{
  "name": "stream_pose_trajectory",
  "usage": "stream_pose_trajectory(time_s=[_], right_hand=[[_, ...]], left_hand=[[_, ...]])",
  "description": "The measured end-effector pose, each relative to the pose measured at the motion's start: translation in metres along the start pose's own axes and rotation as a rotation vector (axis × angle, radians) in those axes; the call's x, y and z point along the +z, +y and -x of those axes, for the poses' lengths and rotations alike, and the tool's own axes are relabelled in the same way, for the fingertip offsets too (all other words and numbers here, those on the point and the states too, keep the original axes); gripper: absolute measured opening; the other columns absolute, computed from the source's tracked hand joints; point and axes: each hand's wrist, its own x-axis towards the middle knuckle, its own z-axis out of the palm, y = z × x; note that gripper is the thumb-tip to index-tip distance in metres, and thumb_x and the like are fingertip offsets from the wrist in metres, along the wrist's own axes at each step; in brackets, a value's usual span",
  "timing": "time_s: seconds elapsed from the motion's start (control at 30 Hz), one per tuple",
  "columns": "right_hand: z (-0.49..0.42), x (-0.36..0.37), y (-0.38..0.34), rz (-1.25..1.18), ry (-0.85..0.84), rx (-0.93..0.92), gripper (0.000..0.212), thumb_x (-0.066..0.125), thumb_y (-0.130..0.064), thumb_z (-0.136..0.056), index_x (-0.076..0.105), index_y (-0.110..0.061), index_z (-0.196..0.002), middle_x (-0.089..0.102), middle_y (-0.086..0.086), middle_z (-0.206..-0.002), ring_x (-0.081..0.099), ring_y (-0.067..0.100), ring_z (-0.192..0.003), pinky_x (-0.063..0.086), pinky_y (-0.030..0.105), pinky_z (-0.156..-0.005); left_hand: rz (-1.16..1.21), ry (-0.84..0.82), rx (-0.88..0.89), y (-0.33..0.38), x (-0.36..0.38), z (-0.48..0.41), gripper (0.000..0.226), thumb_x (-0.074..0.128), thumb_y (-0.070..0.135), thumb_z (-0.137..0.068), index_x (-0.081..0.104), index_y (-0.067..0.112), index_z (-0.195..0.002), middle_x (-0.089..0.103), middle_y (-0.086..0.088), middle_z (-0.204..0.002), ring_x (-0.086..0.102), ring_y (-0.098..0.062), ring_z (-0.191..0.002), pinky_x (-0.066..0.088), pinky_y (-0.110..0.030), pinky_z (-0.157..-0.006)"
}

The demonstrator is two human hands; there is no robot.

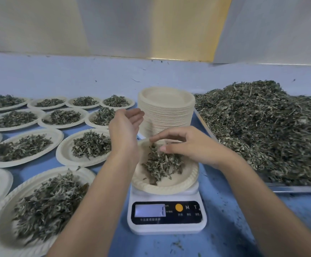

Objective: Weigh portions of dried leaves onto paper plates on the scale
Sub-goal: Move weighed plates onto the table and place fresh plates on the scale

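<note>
The left hand (125,124) hovers beside the paper plate (169,190), fingers straight, together, holding nothing; the right hand (186,143) spreads loosely bent fingers (155,138) apart over the dried leaves (162,164) on the scale (166,226).

**Blue table, pale wall, metal tray**

A blue table (76,76) runs across the lower view, its surface paler toward the back. Behind it stands a wall of white panels (113,25) with a broad yellowish strip (184,28) between them. At the right a metal tray (299,189) lies on the table, its near rim grey.
</note>
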Motion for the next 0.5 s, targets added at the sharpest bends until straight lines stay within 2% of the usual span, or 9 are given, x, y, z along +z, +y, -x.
stream_pose_trajectory(time_s=[0.1,0.23,0.37,0.5], right_hand=[[-0.0009,-0.0005,0.0006,-0.101,0.112,-0.033,0.024,0.060,-0.003,-0.090,0.070,-0.017,-0.107,0.071,-0.012,-0.105,0.062,-0.005,-0.100,0.046,0.009,-0.085],[-0.0043,0.0032,0.0011,-0.348,0.173,-0.047,0.040,0.039,0.014,-0.092,0.067,-0.013,-0.104,0.070,-0.002,-0.111,0.063,0.004,-0.108,0.049,0.018,-0.093],[-0.0066,0.0069,0.0025,-0.455,0.194,-0.106,0.060,0.028,0.029,-0.078,0.067,-0.011,-0.099,0.071,0.003,-0.106,0.065,0.012,-0.108,0.050,0.024,-0.096],[-0.0070,0.0044,0.0046,-0.511,0.244,-0.133,0.059,0.028,0.033,-0.075,0.067,-0.006,-0.095,0.073,0.006,-0.097,0.069,0.016,-0.098,0.054,0.022,-0.084]], left_hand=[[-0.012,-0.005,0.003,-0.0008,0.0000,0.0004,0.040,0.029,0.022,-0.100,0.067,0.011,-0.093,0.072,0.000,-0.089,0.066,-0.011,-0.095,0.045,-0.027,-0.093],[-0.014,-0.012,-0.002,-0.0019,0.0002,0.0003,0.041,0.028,0.022,-0.101,0.067,0.012,-0.092,0.072,0.001,-0.088,0.067,-0.010,-0.094,0.045,-0.026,-0.091],[-0.013,-0.022,-0.007,-0.0025,0.0004,0.0010,0.042,0.027,0.023,-0.101,0.066,0.012,-0.091,0.072,0.000,-0.089,0.067,-0.010,-0.095,0.045,-0.025,-0.090],[0.009,-0.035,-0.011,-0.0013,0.0013,0.0016,0.043,0.027,0.023,-0.102,0.066,0.011,-0.092,0.072,-0.002,-0.091,0.067,-0.011,-0.094,0.047,-0.024,-0.089]])
